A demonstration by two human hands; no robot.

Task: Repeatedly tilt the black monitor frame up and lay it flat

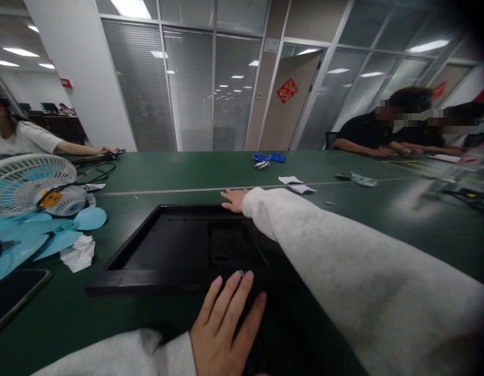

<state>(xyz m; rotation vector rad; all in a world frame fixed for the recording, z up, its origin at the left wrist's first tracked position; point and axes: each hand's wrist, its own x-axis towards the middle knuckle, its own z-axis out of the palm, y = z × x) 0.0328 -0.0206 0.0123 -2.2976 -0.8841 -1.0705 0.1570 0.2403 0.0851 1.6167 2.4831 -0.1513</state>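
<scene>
Two open hands lie flat, left hand (225,326) near, right hand (234,199) far, on a matte-black recessed panel (175,245).

Black monitor (179,245), lying face down, square recess in back, on green table (343,219)

You are wearing pale grey sleeves (343,282). The frame (179,245) is showing plain black and the worktop (382,219) dark green with one thin pale stripe. The fan blades (69,224) are showing sky blue, the tissue (79,253) white.
</scene>
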